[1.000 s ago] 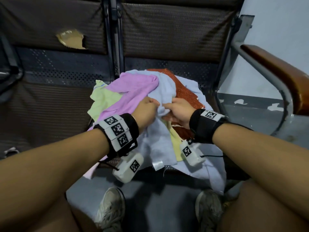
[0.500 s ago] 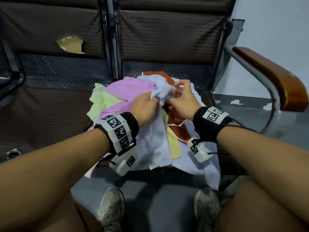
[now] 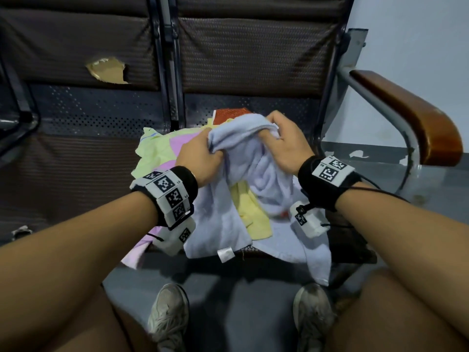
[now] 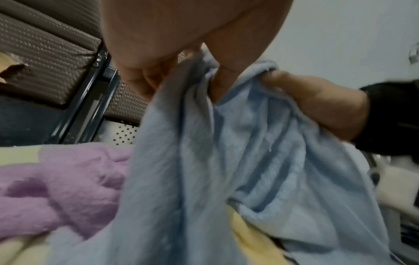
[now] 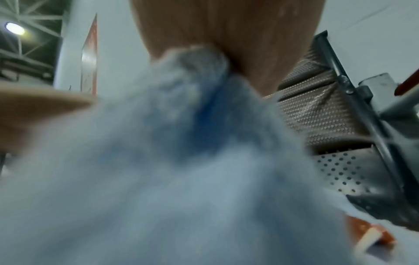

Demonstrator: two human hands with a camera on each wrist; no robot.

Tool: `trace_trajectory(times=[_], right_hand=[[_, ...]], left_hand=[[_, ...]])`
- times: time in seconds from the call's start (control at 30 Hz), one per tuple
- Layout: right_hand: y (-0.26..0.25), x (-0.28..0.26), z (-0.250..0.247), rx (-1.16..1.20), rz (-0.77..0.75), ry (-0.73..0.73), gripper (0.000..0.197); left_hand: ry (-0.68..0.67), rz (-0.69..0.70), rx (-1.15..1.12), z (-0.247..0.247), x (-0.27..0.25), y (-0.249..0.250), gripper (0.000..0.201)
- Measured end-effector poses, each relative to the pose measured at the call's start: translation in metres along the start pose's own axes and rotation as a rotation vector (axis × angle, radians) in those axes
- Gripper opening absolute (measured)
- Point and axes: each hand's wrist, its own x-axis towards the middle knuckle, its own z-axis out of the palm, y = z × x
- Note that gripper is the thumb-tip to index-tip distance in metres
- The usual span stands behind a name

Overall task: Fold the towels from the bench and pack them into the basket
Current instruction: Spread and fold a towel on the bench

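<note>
A light blue towel hangs bunched between my two hands above the pile on the bench seat. My left hand grips its left part, fingers curled into the cloth. My right hand grips its top right edge; the right wrist view shows blurred blue towel close up. Under it lie a pink towel, a pale green towel, a yellow towel, an orange-red towel and another light blue towel that droops off the seat's front. No basket is in view.
The dark bench backrest has a torn patch at the left. A wooden armrest on a metal frame stands at the right, a white wall behind it. My knees and shoes are on the grey floor below.
Both hands have lifted the light blue towel up off the pile and moved apart along its edge. The pink towel is now less covered by my left hand.
</note>
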Motion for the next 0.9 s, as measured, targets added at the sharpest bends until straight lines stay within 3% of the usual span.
trace_trajectory(times=[0.13, 0.2, 0.3, 0.5, 0.67, 0.77, 0.9], right_hand=[[0.01, -0.018, -0.01, -0.231, 0.012, -0.207, 0.033], [0.023, -0.025, -0.017, -0.372, 0.089, -0.24, 0.023], [0.039, -0.027, -0.035, -0.385, 0.209, -0.168, 0.002], [0.031, -0.025, -0.043, -0.312, 0.106, 0.001, 0.017], [0.015, -0.033, -0.031, -0.187, 0.128, -0.166, 0.014], [0.004, -0.04, -0.023, -0.137, 0.116, -0.209, 0.027], [-0.01, -0.042, -0.018, -0.058, 0.082, -0.289, 0.026]], left_hand=[[-0.021, 0.023, -0.132, 0.009, 0.004, 0.016, 0.01], [-0.028, -0.016, -0.139, 0.011, 0.006, 0.02, 0.016], [-0.026, -0.103, -0.153, 0.012, 0.011, 0.019, 0.023], [-0.18, -0.156, 0.065, 0.005, 0.01, 0.014, 0.048], [-0.155, -0.203, -0.329, 0.002, 0.002, 0.02, 0.023], [-0.11, -0.287, -0.599, 0.001, 0.001, 0.026, 0.009], [-0.062, -0.309, -0.616, -0.001, 0.003, 0.028, 0.02]])
